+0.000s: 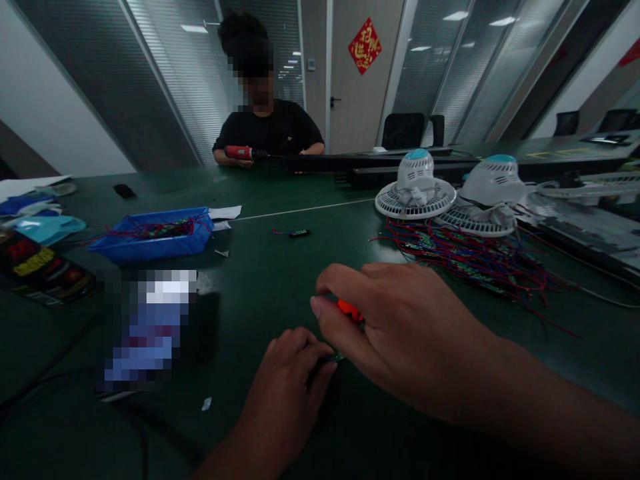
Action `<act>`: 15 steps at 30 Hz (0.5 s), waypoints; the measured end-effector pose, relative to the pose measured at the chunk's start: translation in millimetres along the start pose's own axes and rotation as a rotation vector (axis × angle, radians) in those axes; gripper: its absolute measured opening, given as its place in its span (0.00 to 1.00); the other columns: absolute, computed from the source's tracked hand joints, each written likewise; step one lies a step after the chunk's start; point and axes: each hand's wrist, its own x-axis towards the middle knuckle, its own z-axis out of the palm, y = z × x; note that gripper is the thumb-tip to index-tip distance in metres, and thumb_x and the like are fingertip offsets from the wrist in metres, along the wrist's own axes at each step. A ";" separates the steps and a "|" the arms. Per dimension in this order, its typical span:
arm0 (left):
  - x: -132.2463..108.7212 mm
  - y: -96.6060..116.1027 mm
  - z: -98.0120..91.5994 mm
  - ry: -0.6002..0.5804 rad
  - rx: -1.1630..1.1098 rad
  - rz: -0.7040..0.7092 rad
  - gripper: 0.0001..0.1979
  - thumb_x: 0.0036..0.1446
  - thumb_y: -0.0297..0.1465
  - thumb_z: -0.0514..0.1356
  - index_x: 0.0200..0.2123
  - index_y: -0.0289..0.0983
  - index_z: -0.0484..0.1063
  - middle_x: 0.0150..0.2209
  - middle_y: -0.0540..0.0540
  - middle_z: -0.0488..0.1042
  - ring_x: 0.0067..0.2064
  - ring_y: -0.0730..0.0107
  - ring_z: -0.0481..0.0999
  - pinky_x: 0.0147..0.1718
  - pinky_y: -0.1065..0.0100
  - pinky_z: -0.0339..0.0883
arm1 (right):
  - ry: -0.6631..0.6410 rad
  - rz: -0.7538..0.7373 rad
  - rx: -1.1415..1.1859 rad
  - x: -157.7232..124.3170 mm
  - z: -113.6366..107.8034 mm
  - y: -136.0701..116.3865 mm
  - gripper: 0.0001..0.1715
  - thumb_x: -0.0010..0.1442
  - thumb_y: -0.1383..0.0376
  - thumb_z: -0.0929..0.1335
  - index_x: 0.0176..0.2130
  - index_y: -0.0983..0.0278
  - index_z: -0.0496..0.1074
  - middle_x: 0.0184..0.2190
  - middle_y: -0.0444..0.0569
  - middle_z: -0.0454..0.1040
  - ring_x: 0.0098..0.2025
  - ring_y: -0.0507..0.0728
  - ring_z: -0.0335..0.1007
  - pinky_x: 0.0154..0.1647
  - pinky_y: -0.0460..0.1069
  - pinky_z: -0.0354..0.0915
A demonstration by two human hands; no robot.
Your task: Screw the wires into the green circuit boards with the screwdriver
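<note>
My left hand (pixel 285 383) is low over the green table, fingertips pinched on a small green circuit board (pixel 339 357) of which only one end shows. Just above and to the right, my right hand (pixel 400 327) curls round a bright orange-red object (pixel 350 310); most of it is hidden inside the fingers, so its kind is unclear. Farther out on the table lies a single small wired circuit board (pixel 300 233). To the right spreads a heap of circuit boards with red and blue wires (pixel 470 260).
A blue tray (pixel 200 243) with wired boards stands left, near a blurred-out device (pixel 150 333) and a black can (pixel 45 267). White fan-like housings (pixel 417 177) stand at the back right. Across the table, a person (pixel 270 127) holds a red power tool (pixel 239 153).
</note>
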 end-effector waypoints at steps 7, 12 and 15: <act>-0.6 0.5 -1.1 -0.001 -0.011 0.004 0.08 0.56 0.25 0.57 0.37 0.40 0.75 0.37 0.43 0.74 0.39 0.55 0.73 0.36 0.52 0.69 | 0.007 -0.010 0.058 0.2 -2.4 0.3 0.08 0.60 0.62 0.62 0.37 0.62 0.69 0.26 0.44 0.69 0.28 0.54 0.61 0.27 0.49 0.50; -0.9 -0.5 0.4 -0.026 0.001 -0.013 0.07 0.57 0.26 0.57 0.35 0.39 0.75 0.36 0.44 0.73 0.38 0.55 0.72 0.37 0.50 0.69 | 0.009 -0.035 0.066 -1.6 -5.7 0.0 0.07 0.59 0.64 0.62 0.33 0.61 0.69 0.25 0.43 0.67 0.28 0.53 0.59 0.27 0.49 0.48; -1.0 -0.2 1.1 -0.014 -0.011 -0.014 0.09 0.57 0.25 0.57 0.37 0.39 0.75 0.37 0.44 0.73 0.39 0.55 0.72 0.37 0.51 0.69 | -0.001 -0.027 0.035 -2.0 -7.5 0.4 0.09 0.59 0.62 0.61 0.32 0.61 0.69 0.24 0.43 0.67 0.26 0.52 0.58 0.26 0.49 0.47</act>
